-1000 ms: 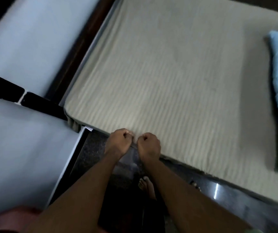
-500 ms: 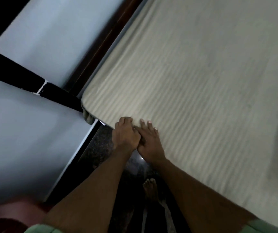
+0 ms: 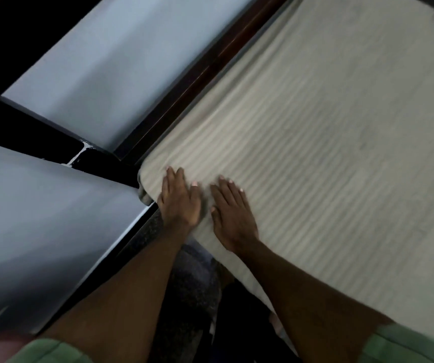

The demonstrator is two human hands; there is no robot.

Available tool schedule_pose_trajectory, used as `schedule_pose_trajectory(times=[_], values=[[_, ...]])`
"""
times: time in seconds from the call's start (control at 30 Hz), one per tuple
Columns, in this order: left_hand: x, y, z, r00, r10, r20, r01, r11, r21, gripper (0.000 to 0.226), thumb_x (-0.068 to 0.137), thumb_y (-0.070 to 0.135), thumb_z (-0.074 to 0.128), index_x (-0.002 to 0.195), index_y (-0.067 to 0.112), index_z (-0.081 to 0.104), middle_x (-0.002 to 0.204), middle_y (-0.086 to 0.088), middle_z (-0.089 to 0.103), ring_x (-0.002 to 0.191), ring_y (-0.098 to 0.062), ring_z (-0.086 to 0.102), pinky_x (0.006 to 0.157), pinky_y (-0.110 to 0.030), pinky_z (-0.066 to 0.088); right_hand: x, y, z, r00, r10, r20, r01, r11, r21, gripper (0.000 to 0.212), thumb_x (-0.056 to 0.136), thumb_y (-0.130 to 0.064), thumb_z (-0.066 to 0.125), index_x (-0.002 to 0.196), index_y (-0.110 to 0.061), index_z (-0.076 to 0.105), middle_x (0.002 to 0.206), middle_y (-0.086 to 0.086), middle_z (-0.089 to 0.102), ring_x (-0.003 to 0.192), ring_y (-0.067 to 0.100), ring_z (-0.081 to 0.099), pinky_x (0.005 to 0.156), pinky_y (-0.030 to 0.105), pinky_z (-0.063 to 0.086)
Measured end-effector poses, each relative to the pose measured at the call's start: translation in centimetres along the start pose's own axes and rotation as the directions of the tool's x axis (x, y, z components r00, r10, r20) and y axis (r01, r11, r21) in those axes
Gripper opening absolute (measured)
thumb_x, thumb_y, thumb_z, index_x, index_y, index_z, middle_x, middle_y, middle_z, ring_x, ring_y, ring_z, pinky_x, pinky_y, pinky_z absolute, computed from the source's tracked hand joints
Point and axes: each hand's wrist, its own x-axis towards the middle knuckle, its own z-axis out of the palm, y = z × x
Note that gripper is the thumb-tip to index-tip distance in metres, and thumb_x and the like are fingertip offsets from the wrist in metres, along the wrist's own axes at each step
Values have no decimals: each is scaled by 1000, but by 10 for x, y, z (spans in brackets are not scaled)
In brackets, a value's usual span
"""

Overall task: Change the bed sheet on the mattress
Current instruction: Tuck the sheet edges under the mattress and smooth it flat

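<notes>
Both hands flat, fingers straight, left hand (image 3: 180,199) just beside right hand (image 3: 232,213), pressing the beige ribbed fabric bed sheet (image 3: 302,153) at the mattress corner under them; sheet looks spread, corner tuck probably unfinished, view dim.

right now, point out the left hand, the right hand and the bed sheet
left hand (image 3: 179,199), head view, back of the hand
right hand (image 3: 232,214), head view, back of the hand
bed sheet (image 3: 328,153), head view, bare striped top
</notes>
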Motion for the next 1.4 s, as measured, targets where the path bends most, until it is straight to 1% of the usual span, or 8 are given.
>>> schedule_pose_trajectory(times=[0.13, 0.37, 0.47, 0.7, 0.93, 1.2, 1.3, 1.4], values=[[33, 6, -4, 874, 479, 76, -484, 872, 68, 63, 106, 52, 18, 163, 26, 23, 171, 2, 18, 157, -12, 14, 126, -41, 16, 68, -9, -10, 997, 9, 73, -10, 1000, 9, 62, 109, -37, 30, 166, -20, 14, 173, 3, 9, 160, 23, 1, 129, 46, 5], [137, 17, -3, 982, 161, -98, -147, 979, 141, 55, 104, 48, 36, 156, 33, 26, 151, -14, 47, 137, -35, 45, 112, -50, 31, 197, 39, -34, 994, 107, -31, -111, 975, -191, 68, 105, -52, 22, 166, -28, 1, 173, 0, -6, 159, 26, -10, 128, 56, -1], [136, 30, 3, 855, 480, -196, -428, 867, 255, 51, 108, 31, 38, 156, 14, 36, 161, -14, 38, 148, -31, 37, 119, -46, 30, 220, 21, -38, 945, 262, -197, -285, 954, -97, 66, 106, -49, 20, 166, -26, 3, 173, 5, -8, 159, 29, -11, 128, 52, -3], [163, 52, 16, 768, 639, 38, -613, 717, 331, 65, 107, 36, 33, 165, 15, 12, 172, -6, 8, 159, -18, 7, 127, -43, 17, 239, 87, -66, 972, -218, 91, 237, 901, -363, 63, 108, -51, 17, 166, -27, 9, 174, 1, 3, 160, 24, 1, 129, 50, 9], [212, 134, 28, 632, 768, 104, -775, 625, 93, 66, 109, 44, 29, 164, 14, 14, 172, -4, 11, 159, -14, 6, 128, -36, 12, 259, 109, -102, 933, 272, -235, -314, 935, -165, 64, 109, -44, 20, 166, -16, 10, 173, 9, 1, 160, 26, -3, 129, 52, 8], [255, 183, 45, 893, 434, -117, -404, 889, 218, 68, 105, 45, 39, 165, 26, 13, 168, -7, 25, 146, -31, 36, 114, -49, 34, 287, 161, -128, 917, 253, -309, -339, 901, -269, 65, 108, -50, 23, 166, -24, 8, 174, 2, 3, 160, 24, -1, 128, 51, 7], [262, 200, 49, 676, 733, -78, -705, 674, 221, 65, 106, 39, 39, 163, 13, 22, 169, -10, 23, 155, -26, 24, 122, -46, 26, 314, 166, -144, 767, 503, -398, -569, 821, -60, 66, 108, -46, 23, 165, -16, 11, 173, 8, 4, 160, 28, 0, 129, 50, 4], [287, 209, 55, 450, 884, 129, -889, 428, 164, 65, 107, 47, 27, 164, 17, 21, 171, -5, 15, 159, -18, 11, 126, -43, 20, 303, 167, -135, 979, 102, -174, -151, 943, -296, 67, 106, -44, 28, 165, -16, 15, 173, 7, 8, 160, 27, 4, 129, 49, 9]])
